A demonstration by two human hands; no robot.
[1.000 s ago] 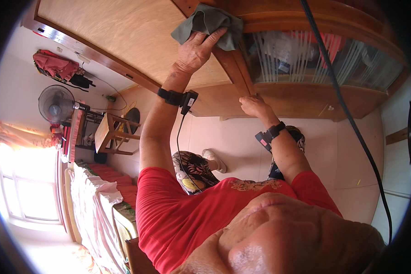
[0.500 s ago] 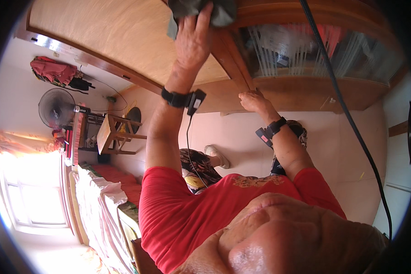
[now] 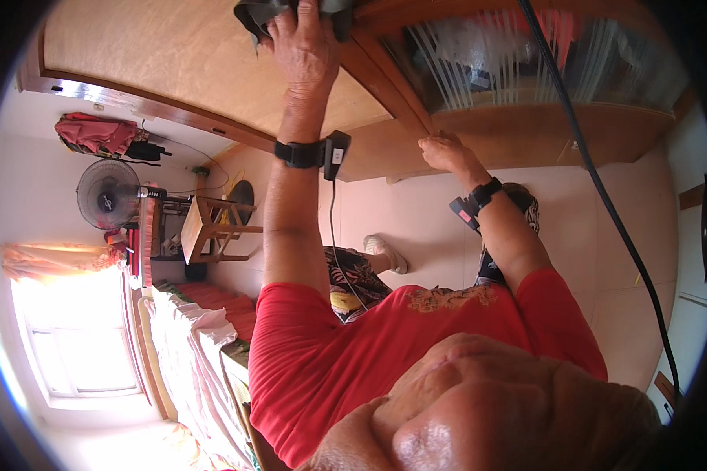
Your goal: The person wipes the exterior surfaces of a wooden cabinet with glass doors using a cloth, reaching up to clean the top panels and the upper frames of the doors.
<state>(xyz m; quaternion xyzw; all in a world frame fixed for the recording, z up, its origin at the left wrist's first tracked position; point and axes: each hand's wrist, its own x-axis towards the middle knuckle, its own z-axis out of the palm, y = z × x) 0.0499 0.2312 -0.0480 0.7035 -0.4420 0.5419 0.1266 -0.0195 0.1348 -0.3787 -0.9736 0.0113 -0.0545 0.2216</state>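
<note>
My left hand, stretched up, lies over a dark grey cloth and presses it on the wooden frame beside a pale wood door panel. Part of the cloth is cut off by the upper rim. Lower and to the right, my right hand is closed at the bottom end of the brown cabinet door's edge; its fingertips are partly hidden. Right of that edge is the cabinet's striped glass pane. Each wrist wears a black strap with a small box.
A black cable hangs across the right side. To the left are a wooden stool, a fan, and a bed with pink cloth by a bright window. Pale tiled floor lies below the cabinet.
My left hand and the cloth have moved left along the top of the cabinet. My right hand stays at the door edge, while the whole view has shifted slightly.
</note>
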